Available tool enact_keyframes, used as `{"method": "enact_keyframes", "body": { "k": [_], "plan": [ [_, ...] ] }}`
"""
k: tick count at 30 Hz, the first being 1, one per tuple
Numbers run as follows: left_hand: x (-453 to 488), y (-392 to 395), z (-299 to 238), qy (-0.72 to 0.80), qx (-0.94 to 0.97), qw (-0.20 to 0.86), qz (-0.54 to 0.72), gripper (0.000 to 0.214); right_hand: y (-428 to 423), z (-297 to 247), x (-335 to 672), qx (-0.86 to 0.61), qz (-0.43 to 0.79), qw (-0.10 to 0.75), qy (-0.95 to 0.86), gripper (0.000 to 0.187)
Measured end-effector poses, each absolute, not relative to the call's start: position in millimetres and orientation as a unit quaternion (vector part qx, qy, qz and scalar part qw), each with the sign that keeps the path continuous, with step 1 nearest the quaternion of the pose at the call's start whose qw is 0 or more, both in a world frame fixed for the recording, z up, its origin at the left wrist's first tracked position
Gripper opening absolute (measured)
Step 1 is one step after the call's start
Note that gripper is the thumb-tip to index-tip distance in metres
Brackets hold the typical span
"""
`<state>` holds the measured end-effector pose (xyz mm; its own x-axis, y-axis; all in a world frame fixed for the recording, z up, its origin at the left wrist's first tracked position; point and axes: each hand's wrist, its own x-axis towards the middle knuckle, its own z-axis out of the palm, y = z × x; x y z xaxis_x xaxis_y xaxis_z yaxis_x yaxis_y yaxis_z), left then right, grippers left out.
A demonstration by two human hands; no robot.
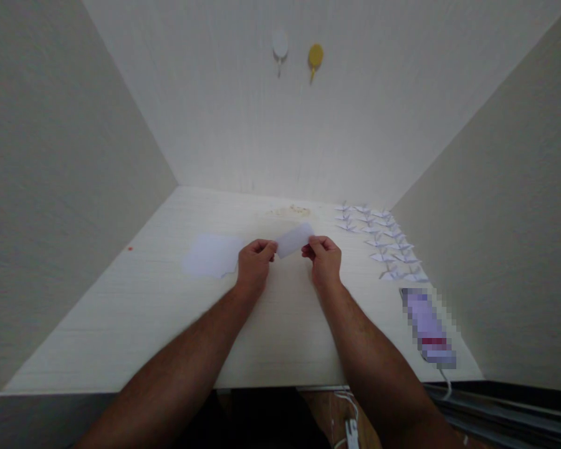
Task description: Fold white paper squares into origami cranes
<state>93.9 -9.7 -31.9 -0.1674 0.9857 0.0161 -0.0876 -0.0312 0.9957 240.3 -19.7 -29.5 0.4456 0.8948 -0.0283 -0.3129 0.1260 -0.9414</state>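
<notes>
A small white rectangle of paper (294, 240) is held up above the middle of the table, tilted with its right end higher. My left hand (256, 260) pinches its left end between thumb and fingers. At the opposite end, my right hand (325, 255) grips the paper's corner the same way. Flat on the table just left of my left hand lies a stack of white paper sheets (212, 254). To the right of my right hand stand several folded white paper cranes (382, 257), set out in rows.
A phone-like device (427, 325), blurred out, lies near the table's right edge with a white cable (445, 381). Walls enclose the table (135, 330) at the back and both sides. A white hook (280, 47) and a yellow hook (315, 56) are on the back wall.
</notes>
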Motion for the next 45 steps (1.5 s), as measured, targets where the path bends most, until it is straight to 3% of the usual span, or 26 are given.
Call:
{"method": "enact_keyframes", "body": {
  "k": [10,16,23,45],
  "plan": [
    [93.1,-12.5,-27.4,0.526,0.45,0.443,0.569,0.019,-22.9,-29.5,238.2,-0.541,0.416,0.638,-0.357,0.033],
    [91.9,-11.2,-27.0,0.534,0.446,0.441,0.567,0.019,-24.0,-26.2,236.5,-0.544,0.398,0.635,-0.378,0.046],
    [91.8,-9.0,-31.7,0.499,0.443,0.477,0.571,0.02,-24.0,-27.6,237.4,-0.52,0.459,0.589,-0.413,0.035],
    [92.8,-8.9,-29.1,0.524,0.44,0.459,0.567,0.018,-25.1,-28.1,231.8,-0.517,0.512,0.546,-0.416,0.036]
  ]
}}
